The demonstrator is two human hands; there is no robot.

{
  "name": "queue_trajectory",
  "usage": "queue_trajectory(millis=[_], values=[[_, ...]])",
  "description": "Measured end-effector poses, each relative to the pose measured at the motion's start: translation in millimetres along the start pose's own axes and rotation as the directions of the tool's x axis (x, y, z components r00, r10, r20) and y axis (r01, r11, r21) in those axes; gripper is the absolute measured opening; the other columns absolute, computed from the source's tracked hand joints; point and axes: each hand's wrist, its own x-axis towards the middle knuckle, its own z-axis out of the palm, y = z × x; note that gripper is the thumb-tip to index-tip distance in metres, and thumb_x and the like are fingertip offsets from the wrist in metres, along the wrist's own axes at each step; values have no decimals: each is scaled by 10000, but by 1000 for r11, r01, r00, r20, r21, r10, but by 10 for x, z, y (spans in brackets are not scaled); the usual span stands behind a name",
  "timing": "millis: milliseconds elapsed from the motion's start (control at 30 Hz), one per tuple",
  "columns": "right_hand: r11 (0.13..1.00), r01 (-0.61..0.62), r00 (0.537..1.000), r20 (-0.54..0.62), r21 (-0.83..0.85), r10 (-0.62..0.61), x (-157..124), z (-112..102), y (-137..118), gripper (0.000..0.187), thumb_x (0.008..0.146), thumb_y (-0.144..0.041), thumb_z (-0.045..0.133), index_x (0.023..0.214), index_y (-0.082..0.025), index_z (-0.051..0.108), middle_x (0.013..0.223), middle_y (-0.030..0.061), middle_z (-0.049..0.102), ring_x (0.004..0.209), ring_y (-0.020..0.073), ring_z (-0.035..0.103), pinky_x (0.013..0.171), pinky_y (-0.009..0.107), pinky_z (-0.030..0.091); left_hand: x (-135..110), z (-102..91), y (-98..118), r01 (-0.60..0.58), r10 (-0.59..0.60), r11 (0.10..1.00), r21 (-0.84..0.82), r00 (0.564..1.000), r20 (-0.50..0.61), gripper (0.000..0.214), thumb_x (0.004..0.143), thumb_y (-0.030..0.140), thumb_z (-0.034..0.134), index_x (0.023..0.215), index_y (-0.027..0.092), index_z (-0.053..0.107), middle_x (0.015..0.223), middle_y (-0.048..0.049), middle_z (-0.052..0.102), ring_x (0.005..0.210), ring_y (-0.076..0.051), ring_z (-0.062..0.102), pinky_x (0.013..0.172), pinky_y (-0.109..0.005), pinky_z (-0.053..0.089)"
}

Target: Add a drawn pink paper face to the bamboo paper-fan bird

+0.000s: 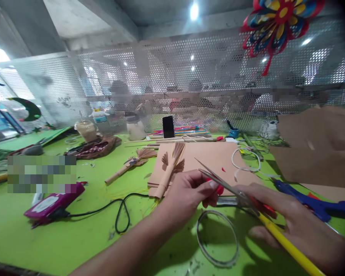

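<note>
My left hand (pixel 189 188) is closed, with thumb and fingers pinching a small red piece (pixel 219 188) whose material I cannot make out. My right hand (pixel 293 218) grips a pair of scissors (pixel 228 186), blades slightly apart and pointing up and left, close to my left fingertips. Red shows at the scissors' handle. A long yellow stick-like part (pixel 287 245) runs under my right hand; whether it joins the scissors I cannot tell. Behind my left hand, a rolled brown-paper figure (pixel 169 172) with pleated fans lies on brown sheets (pixel 209 153).
A ring of tape (pixel 199 241) lies in front on the green table (pixel 83 245). A blue glue gun (pixel 307 201) is at right, brown paper (pixel 318 142) behind it. At left are a second paper figure (pixel 126 167) and a purple device (pixel 53 203) with a black cord. A phone (pixel 168 127) stands behind.
</note>
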Motion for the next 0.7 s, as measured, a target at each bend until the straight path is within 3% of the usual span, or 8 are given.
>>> queue_trajectory(millis=[100, 300, 700], values=[[1000, 25, 995, 92, -16, -24, 5, -14, -47, 599, 802, -461, 653, 1371, -371, 491, 1267, 62, 627, 1132, 307, 586, 905, 424, 526, -3, 27, 10, -13, 13, 1000, 23, 1000, -23, 194, 778, 320, 725, 725, 139, 681, 594, -10, 607, 521, -85, 489, 534, -226, 396], [1000, 21, 998, 64, -23, -20, 0, -38, -80, 587, 814, -424, 651, 1377, -382, 488, 1185, 59, 649, 1083, 309, 604, 884, 436, 530, -34, 51, 60, -58, 60, 996, 68, 998, -24, 214, 779, 351, 723, 744, 145, 677, 609, -13, 602, 541, -100, 523, 528, -227, 411], [999, 41, 994, 104, 23, -43, 14, -33, -68, 597, 830, -402, 639, 1402, -343, 478, 1257, 74, 630, 1089, 305, 603, 880, 426, 532, -49, 33, 52, -64, 68, 990, 127, 997, -28, 233, 798, 365, 704, 743, 139, 685, 618, -25, 606, 553, -104, 526, 523, -223, 407]])
